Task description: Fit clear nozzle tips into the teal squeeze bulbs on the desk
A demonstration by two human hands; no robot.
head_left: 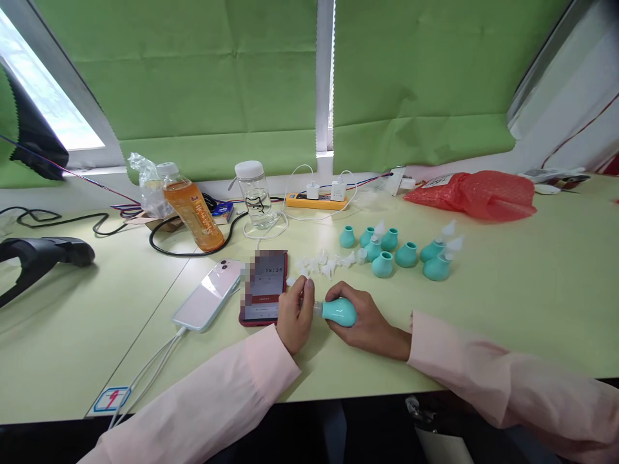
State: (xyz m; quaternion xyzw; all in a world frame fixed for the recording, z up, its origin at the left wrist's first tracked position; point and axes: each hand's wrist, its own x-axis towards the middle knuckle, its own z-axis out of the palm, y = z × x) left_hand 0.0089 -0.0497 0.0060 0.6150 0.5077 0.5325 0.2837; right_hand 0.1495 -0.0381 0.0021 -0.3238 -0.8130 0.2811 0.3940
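Note:
My right hand (360, 317) is wrapped round a teal rubber squeeze bulb (341, 312), held on its side above the table's front part. The bulb's neck points left and carries a clear collar (318, 309). My left hand (296, 314) is closed at that end, its thumb and fingers pinched on a clear nozzle piece that is mostly hidden. Beyond my hands lie several loose translucent nozzle tips (329, 268). Several teal bulbs (406, 255) stand upright to the right of them, some with white tips fitted, such as the bulb at the right (437, 267).
Left of my left hand lie a phone with a lit screen (264, 283) and a pale phone (207, 296) with cables. Farther back are an orange drink bottle (196, 216), a clear water bottle (256, 200), a power strip (316, 202) and a red plastic bag (483, 195).

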